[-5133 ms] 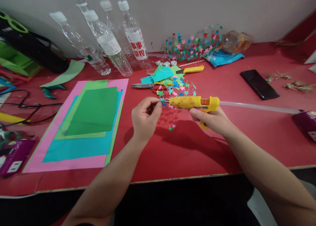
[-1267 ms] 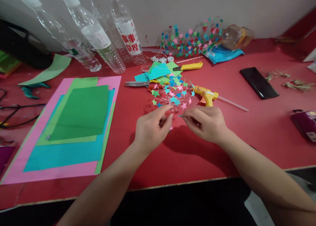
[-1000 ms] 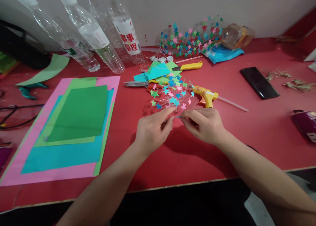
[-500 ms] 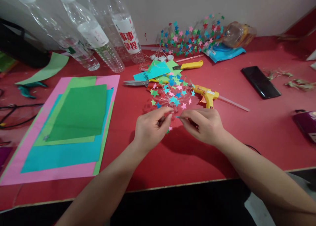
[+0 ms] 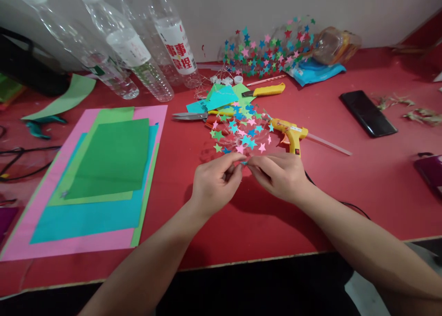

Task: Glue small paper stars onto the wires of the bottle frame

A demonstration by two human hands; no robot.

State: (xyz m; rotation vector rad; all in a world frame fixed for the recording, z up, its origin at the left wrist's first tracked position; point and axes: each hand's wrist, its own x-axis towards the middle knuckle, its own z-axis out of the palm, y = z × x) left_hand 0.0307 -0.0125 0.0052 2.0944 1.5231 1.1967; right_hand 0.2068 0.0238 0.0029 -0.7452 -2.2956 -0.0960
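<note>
At the middle of the table my left hand is closed in a pinch at the near edge of a cluster of paper stars on thin clear strips. It seems to grip the end of one clear strip, mostly hidden by the fingers. Opposite it, my right hand pinches a small blue paper piece, seen nearly edge-on. The fingertips of both hands almost meet at this piece. Pink, green and blue stars stand just beyond the fingers.
Coloured paper sheets lie left. Plastic bottles stand behind. Scissors, a yellow cutter and a glue gun lie beyond my hands. Another star cluster stands by the wall. A phone lies right.
My right hand has moved left, bringing the small blue piece up to my left fingertips. The star cluster has shifted slightly.
</note>
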